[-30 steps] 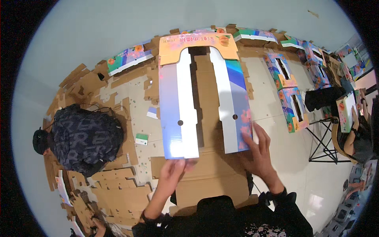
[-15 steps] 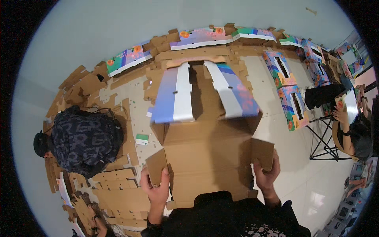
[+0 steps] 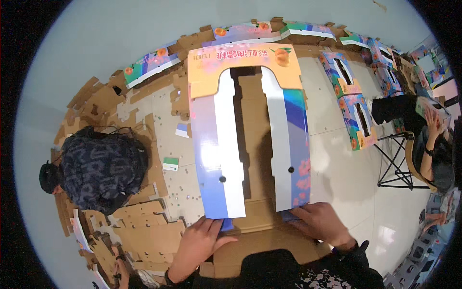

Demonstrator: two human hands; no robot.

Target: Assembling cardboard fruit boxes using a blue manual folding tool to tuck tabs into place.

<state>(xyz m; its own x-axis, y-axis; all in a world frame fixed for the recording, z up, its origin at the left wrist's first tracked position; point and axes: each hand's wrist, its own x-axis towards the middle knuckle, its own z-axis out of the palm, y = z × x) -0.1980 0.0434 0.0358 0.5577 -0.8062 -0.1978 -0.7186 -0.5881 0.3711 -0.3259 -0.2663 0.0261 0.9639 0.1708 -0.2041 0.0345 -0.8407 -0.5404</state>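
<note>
A partly folded cardboard fruit box stands in front of me. Its two long top flaps, the left one (image 3: 208, 154) and the right one (image 3: 297, 139), are white and purple-blue with a long gap between them. An orange end panel (image 3: 240, 54) with a printed peach forms the far end. At the near left corner, my left hand (image 3: 198, 245) has its fingers closed on a blue tab, thumb stretched inward. My right hand (image 3: 327, 224) grips the near right corner likewise, its fingertips partly hidden under the flap. Brown inner board of the near panel (image 3: 260, 241) lies between my hands and body.
A person in a dark patterned jacket (image 3: 103, 168) bends over cardboard sheets (image 3: 144, 236) on the left. Finished boxes (image 3: 357, 123) stand on the right, by a folding stool (image 3: 397, 164) and a seated person. More printed boxes (image 3: 240, 33) line the wall. Scraps litter the tiles.
The box has tilted up toward me, bringing its orange end panel and long flaps into fuller view. Both my hands have shifted from the brown side tabs to the near corners.
</note>
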